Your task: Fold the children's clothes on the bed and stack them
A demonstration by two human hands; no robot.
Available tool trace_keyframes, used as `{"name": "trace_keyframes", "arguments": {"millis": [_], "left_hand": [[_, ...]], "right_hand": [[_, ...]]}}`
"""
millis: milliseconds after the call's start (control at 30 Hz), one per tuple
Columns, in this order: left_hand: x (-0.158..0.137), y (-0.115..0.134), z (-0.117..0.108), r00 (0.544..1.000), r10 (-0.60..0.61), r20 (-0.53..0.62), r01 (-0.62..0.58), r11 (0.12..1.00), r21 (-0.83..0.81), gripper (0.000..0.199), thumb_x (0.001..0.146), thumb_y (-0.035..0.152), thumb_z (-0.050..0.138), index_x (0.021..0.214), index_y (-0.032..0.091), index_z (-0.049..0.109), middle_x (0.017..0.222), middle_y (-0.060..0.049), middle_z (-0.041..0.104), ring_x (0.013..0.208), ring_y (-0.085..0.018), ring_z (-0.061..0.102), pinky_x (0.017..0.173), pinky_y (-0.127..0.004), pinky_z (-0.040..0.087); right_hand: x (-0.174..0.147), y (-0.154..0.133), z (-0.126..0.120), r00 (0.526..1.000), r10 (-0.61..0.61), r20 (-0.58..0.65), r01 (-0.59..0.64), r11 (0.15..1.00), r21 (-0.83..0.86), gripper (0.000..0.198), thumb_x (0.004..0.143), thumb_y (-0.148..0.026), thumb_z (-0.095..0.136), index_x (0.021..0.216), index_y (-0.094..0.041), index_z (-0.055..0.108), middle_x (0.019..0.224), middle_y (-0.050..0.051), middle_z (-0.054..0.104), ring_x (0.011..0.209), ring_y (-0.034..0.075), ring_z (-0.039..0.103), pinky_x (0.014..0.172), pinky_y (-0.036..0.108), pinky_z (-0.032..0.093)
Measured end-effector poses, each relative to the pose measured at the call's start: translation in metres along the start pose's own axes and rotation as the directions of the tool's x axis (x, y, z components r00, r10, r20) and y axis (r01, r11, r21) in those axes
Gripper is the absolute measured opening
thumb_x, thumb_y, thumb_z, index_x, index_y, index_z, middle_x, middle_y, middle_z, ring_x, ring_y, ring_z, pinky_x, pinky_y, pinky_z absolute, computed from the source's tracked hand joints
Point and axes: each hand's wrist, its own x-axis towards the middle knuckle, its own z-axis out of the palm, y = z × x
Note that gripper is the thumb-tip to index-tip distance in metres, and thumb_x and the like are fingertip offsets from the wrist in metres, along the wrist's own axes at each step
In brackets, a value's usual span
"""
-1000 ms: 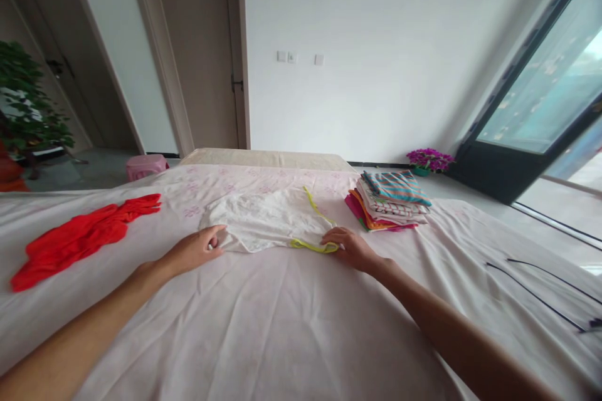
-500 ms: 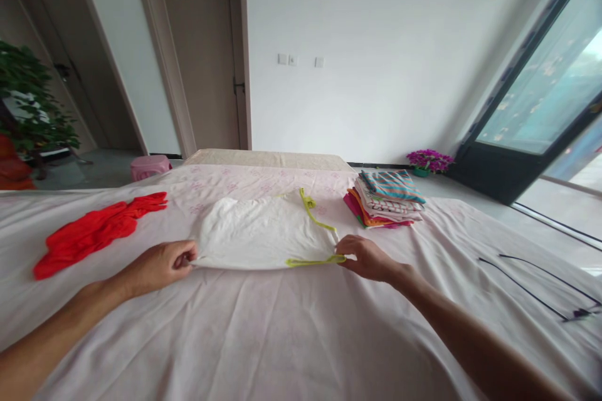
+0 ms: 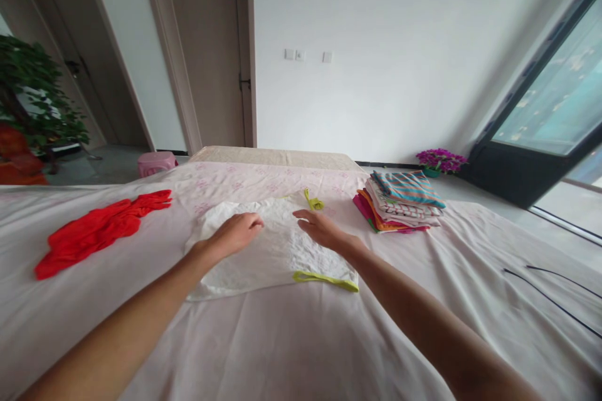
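Observation:
A white tank top [image 3: 263,263] with yellow-green trim lies spread on the pink bed sheet [image 3: 263,344], its strap side to the right. My left hand [image 3: 237,233] is over the middle of the top, fingers loosely bent and holding nothing. Facing it, my right hand [image 3: 320,229] is above the top's right half, fingers apart and nothing in them. Whether either hand touches the cloth, I cannot tell. One trimmed edge lies flat near the front; the other trim sits bunched beyond my right hand.
A crumpled red garment [image 3: 101,229] lies to the left. Folded clothes form a stack [image 3: 399,200] at the right. Dark eyeglasses' temples [image 3: 545,294] show at the right edge. Behind the bed are a pink stool [image 3: 157,164] and purple flowers [image 3: 441,160].
Both hands have let go of the tank top's near corners and moved inward and forward over it. Its near edge now lies closer to me, flat on the sheet.

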Motion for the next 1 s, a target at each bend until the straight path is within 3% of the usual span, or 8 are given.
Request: {"name": "trace_keyframes", "arguments": {"millis": [133,233,333,467,600,767,867,1000], "left_hand": [[0.023,0.009,0.06,1.0,0.018,-0.009,-0.018,0.998,0.061,0.045,0.09,0.03,0.045,0.13,0.015,0.058,0.14,-0.018,0.055,0.132,-0.027,0.049,0.109,-0.039,0.036],[0.021,-0.016,0.074,1.0,0.016,-0.023,-0.012,0.987,0.16,0.054,0.091,0.042,0.047,0.138,0.016,0.051,0.152,-0.018,0.041,0.143,-0.031,0.032,0.116,-0.048,0.024],[0.014,-0.059,0.061,0.998,-0.062,-0.03,0.068,0.957,0.28,0.057,0.093,0.051,0.04,0.143,0.023,0.046,0.156,-0.013,0.036,0.145,-0.031,0.028,0.116,-0.051,0.02],[0.001,-0.121,0.028,0.952,-0.271,-0.143,0.304,0.891,0.338,0.059,0.092,0.053,0.039,0.144,0.025,0.045,0.156,-0.014,0.036,0.144,-0.035,0.029,0.113,-0.056,0.021],[-0.005,-0.16,0.001,0.898,-0.336,-0.284,0.403,0.888,0.222,0.05,0.091,0.044,0.039,0.131,0.02,0.057,0.14,-0.015,0.055,0.132,-0.031,0.045,0.109,-0.047,0.032],[0.017,-0.173,-0.01,0.867,-0.389,-0.312,0.448,0.882,0.143,0.04,0.083,0.043,0.048,0.107,0.018,0.067,0.113,-0.016,0.069,0.115,-0.032,0.058,0.099,-0.043,0.041],[0.031,-0.172,-0.007,0.889,-0.358,-0.286,0.394,0.916,0.08,0.032,0.073,0.041,0.059,0.095,0.021,0.068,0.107,-0.011,0.071,0.109,-0.029,0.06,0.096,-0.037,0.044],[0.04,-0.167,-0.006,0.916,-0.313,-0.251,0.311,0.949,-0.047,0.033,0.072,0.042,0.056,0.096,0.02,0.064,0.099,-0.005,0.071,0.094,-0.022,0.066,0.087,-0.031,0.049]], "right_hand": [[0.01,0.001,0.045,0.996,0.01,0.089,0.012,0.97,-0.242,0.052,0.099,-0.032,0.037,0.146,-0.009,0.04,0.149,0.018,0.043,0.141,0.025,0.036,0.116,0.043,0.031],[-0.002,0.015,0.052,0.99,-0.012,0.139,0.06,0.935,-0.35,0.059,0.102,-0.043,0.032,0.152,-0.012,0.031,0.158,0.013,0.029,0.148,0.025,0.02,0.121,0.047,0.018],[-0.012,0.033,0.044,0.99,0.015,0.138,0.041,0.917,-0.396,0.062,0.102,-0.046,0.028,0.154,-0.011,0.026,0.16,0.013,0.024,0.149,0.025,0.017,0.122,0.045,0.014],[-0.015,0.047,0.041,0.996,0.009,0.091,0.03,0.907,-0.42,0.062,0.102,-0.047,0.028,0.153,-0.012,0.028,0.159,0.014,0.027,0.148,0.023,0.019,0.122,0.042,0.016],[-0.015,0.046,0.045,1.0,-0.013,0.022,0.021,0.909,-0.417,0.058,0.101,-0.046,0.032,0.152,-0.018,0.032,0.158,0.011,0.031,0.147,0.023,0.024,0.121,0.046,0.021],[-0.016,0.04,0.044,1.0,-0.014,-0.006,0.011,0.919,-0.394,0.057,0.1,-0.045,0.035,0.149,-0.015,0.038,0.155,0.013,0.036,0.145,0.024,0.028,0.121,0.044,0.022],[-0.015,0.038,0.041,1.0,-0.009,-0.009,0.005,0.931,-0.365,0.056,0.1,-0.044,0.037,0.148,-0.017,0.039,0.154,0.012,0.038,0.145,0.023,0.029,0.12,0.044,0.023],[-0.014,0.038,0.038,1.0,-0.008,0.0,0.008,0.937,-0.348,0.054,0.099,-0.043,0.039,0.147,-0.019,0.041,0.153,0.011,0.039,0.144,0.022,0.031,0.12,0.043,0.023]]}}
